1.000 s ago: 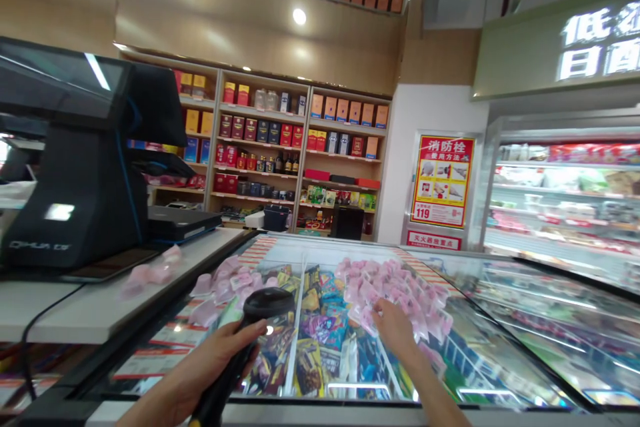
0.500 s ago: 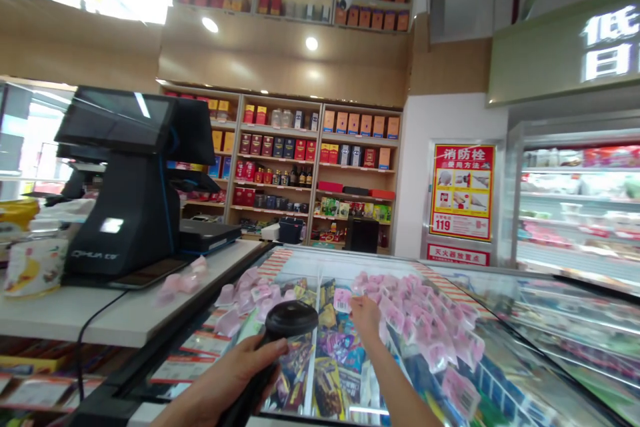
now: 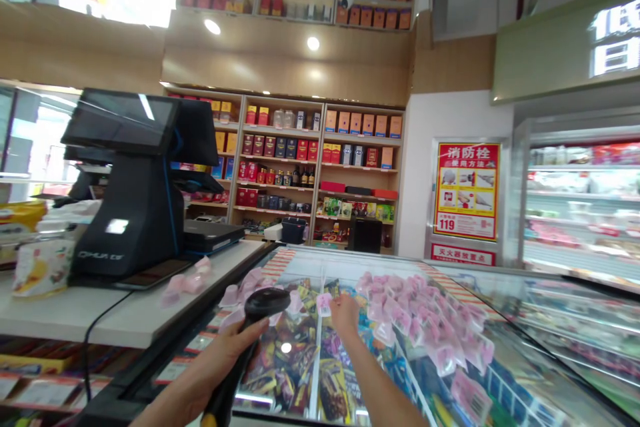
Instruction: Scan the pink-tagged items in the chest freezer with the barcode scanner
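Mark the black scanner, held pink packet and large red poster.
Black scanner (image 3: pixel 267 303): head view, its rounded head.
Held pink packet (image 3: pixel 324 305): head view, its front.
Large red poster (image 3: pixel 467 191): head view, its centre.

A shop is made plain by its fittings. Boxed goods (image 3: pixel 293 149) and bottles (image 3: pixel 303 177) are ranked in rows along wall shelves (image 3: pixel 277 185). A checkout terminal (image 3: pixel 127 213) is set on a counter (image 3: pixel 60 317), back from its right edge. Bright packets (image 3: pixel 280 377) are displayed beneath the glass of a chest (image 3: pixel 327 263); toward its left edge, a scanner (image 3: pixel 267 303) is held. More stock (image 3: pixel 570 180) is lined up in a lit cabinet (image 3: pixel 519 213).
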The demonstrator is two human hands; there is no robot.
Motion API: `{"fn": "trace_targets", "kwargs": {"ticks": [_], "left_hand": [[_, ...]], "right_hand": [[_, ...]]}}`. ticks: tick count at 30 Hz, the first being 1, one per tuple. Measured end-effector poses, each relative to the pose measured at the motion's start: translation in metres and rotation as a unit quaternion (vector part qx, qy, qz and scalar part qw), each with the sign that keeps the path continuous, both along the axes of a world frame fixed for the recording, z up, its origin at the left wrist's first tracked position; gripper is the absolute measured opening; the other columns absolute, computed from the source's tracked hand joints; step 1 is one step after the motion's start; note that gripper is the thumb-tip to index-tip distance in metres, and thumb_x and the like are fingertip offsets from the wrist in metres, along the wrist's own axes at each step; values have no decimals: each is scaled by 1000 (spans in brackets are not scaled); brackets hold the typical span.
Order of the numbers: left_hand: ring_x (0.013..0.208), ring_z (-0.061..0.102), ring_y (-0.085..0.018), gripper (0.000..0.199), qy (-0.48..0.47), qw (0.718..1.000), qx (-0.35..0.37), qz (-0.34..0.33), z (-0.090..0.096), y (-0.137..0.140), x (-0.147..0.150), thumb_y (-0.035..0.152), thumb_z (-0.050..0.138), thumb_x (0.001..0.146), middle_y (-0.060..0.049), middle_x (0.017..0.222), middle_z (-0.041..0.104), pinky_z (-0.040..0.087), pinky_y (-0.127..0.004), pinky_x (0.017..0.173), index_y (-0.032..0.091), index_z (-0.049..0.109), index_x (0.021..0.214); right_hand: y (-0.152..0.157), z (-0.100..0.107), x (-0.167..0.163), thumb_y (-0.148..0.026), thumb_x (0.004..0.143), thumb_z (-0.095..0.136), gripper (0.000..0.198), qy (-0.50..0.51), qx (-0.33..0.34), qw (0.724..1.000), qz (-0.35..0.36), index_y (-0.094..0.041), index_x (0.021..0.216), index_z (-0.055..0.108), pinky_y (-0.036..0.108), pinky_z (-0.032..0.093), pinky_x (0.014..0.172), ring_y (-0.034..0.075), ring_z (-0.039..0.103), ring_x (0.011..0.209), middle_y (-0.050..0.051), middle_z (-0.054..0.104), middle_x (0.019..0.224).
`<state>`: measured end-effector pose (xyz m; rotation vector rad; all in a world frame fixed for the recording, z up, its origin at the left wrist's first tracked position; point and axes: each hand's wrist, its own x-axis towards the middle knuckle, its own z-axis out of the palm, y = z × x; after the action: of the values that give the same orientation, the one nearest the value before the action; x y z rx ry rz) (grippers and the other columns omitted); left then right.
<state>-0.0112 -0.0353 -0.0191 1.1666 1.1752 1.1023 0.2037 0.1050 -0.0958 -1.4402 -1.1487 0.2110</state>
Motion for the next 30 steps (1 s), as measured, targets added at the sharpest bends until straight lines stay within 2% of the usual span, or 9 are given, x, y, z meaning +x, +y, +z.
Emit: {"fn": "trace_targets", "kwargs": {"ticks": [6, 9, 11, 14, 18, 22, 25, 27, 30], "left_hand": [[41, 47, -8, 35, -25, 999, -13, 37, 1, -8, -13, 48, 62, 54, 4, 49, 51, 37, -19, 43, 16, 49, 64], [41, 47, -8, 35, -25, 999, -15, 36, 3, -11, -11, 46, 62, 56, 3, 51, 51, 37, -20, 43, 15, 51, 68], [41, 46, -7, 35, -21, 999, -18, 26, 4, -10, -7, 46, 62, 56, 3, 50, 51, 36, -19, 41, 15, 51, 67], [41, 44, -6, 34, -15, 1000, -20, -1, 4, -10, 0, 46, 62, 56, 3, 48, 51, 35, -17, 41, 15, 51, 64], [40, 42, -6, 35, 1, 998, -13, -58, -1, -10, 14, 48, 59, 58, 4, 46, 49, 32, -17, 39, 15, 49, 61], [40, 42, -6, 37, 3, 997, -26, -74, -7, -8, 27, 50, 59, 57, 5, 48, 50, 32, -17, 39, 16, 48, 66], [42, 44, -6, 38, -1, 996, -36, -83, -10, -7, 33, 50, 59, 57, 4, 52, 52, 32, -17, 41, 16, 48, 69], [42, 43, -6, 37, 8, 995, -33, -95, -11, -7, 35, 50, 58, 58, 4, 51, 51, 32, -17, 41, 16, 47, 68], [41, 42, -7, 37, 19, 994, -29, -104, -10, -9, 35, 51, 57, 57, 5, 48, 50, 31, -18, 40, 17, 46, 67]], "right_hand": [[12, -8, -51, -13, 56, 52, 16, 14, -10, 999, 36, -20, 42, 48, 29, 36, 59, 19, 54, 59, 4, 55, 48], [12, -5, -69, -13, 60, 49, 13, -47, -34, 996, 69, -19, 49, 55, 30, 38, 63, 20, 55, 62, 7, 60, 56], [10, -2, -69, -15, 63, 46, 15, -102, -50, 989, 97, -17, 55, 59, 30, 38, 65, 21, 57, 65, 8, 62, 61], [3, 6, -46, -16, 66, 44, 20, -155, -54, 982, 94, -14, 68, 63, 30, 39, 69, 22, 57, 73, 10, 63, 72], [-19, 19, 16, -17, 68, 45, 25, -217, -65, 974, 27, -11, 85, 61, 27, 36, 79, 21, 54, 85, 11, 61, 88], [-52, 22, 77, -22, 70, 44, 26, -323, -127, 937, -44, -13, 90, 60, 27, 34, 83, 20, 49, 94, 11, 58, 96], [-69, 14, 103, -30, 69, 46, 29, -371, -182, 909, -50, -15, 91, 58, 31, 36, 79, 23, 49, 94, 11, 58, 93], [-71, 7, 110, -30, 69, 46, 30, -355, -187, 916, -24, -16, 94, 57, 32, 36, 77, 23, 50, 92, 10, 59, 91], [-64, 4, 105, -28, 68, 47, 28, -205, -131, 969, 38, -16, 92, 57, 29, 38, 70, 20, 53, 84, 8, 61, 87]]}}
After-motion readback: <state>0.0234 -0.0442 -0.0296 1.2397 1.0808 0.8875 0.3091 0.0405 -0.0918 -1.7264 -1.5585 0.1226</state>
